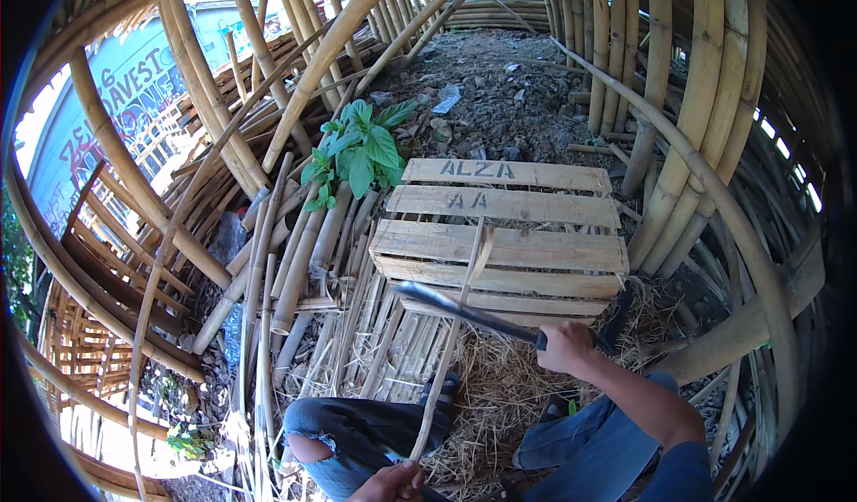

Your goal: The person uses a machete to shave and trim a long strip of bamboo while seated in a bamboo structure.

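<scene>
My right hand point(566, 347) is closed round the handle of a machete point(500, 323). Its long dark blade points up and to the left and crosses a thin bamboo strip point(437, 381); whether blade and strip touch, I cannot tell. At the bottom of the view my left hand point(391, 484) grips the near end of that strip. The strip runs away from me, and its far end lies on a slatted wooden crate point(500, 241) in front of my knees. A short pale sliver point(483, 254) stands off the strip near the crate's front edge.
Straw-like shavings point(500, 386) cover the ground between my feet. Bamboo poles point(308, 257) lie to the left beside a leafy green plant point(359, 149). Upright bamboo posts point(705, 118) and a slanting pole point(714, 181) stand close on the right. Rubble point(500, 82) lies behind the crate.
</scene>
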A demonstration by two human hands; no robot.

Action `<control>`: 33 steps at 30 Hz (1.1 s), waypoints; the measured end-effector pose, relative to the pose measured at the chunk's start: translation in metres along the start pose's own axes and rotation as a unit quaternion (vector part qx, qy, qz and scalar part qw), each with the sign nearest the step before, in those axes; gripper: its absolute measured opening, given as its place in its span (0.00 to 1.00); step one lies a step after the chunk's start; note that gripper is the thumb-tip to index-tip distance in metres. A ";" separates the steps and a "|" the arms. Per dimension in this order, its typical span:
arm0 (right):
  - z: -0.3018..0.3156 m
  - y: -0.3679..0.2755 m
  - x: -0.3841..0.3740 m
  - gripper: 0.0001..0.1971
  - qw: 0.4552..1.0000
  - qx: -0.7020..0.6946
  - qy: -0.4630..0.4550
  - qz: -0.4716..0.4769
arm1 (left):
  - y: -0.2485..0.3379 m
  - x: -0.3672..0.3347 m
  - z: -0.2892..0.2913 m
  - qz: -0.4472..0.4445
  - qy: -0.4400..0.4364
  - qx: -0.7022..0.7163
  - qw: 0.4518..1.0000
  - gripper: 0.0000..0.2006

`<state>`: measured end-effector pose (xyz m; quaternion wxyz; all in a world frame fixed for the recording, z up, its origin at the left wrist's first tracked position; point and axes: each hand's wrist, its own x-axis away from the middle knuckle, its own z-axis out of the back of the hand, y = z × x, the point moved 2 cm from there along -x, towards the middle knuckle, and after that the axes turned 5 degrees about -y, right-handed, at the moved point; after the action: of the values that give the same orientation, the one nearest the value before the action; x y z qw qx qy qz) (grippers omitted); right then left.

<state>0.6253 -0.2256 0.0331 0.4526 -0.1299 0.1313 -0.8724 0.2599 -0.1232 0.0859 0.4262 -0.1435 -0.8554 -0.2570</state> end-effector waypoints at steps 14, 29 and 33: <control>-0.014 0.040 -0.025 0.12 0.832 -0.436 -0.277 -0.203 | -0.020 -0.035 0.055 -0.044 -0.084 -0.039 0.995 0.19; 0.030 0.042 -0.025 0.15 0.979 0.115 0.018 -0.167 | -0.002 -0.004 0.017 -0.061 0.012 -0.046 0.997 0.18; 0.032 0.030 -0.015 0.13 0.986 0.009 -0.016 -0.168 | -0.002 -0.004 0.018 -0.070 -0.026 -0.060 0.995 0.17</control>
<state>0.6674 -0.2332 0.0507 0.3033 -0.1603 0.0928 -0.9347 0.2491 -0.1143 0.0732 0.3755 -0.1151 -0.8569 -0.3338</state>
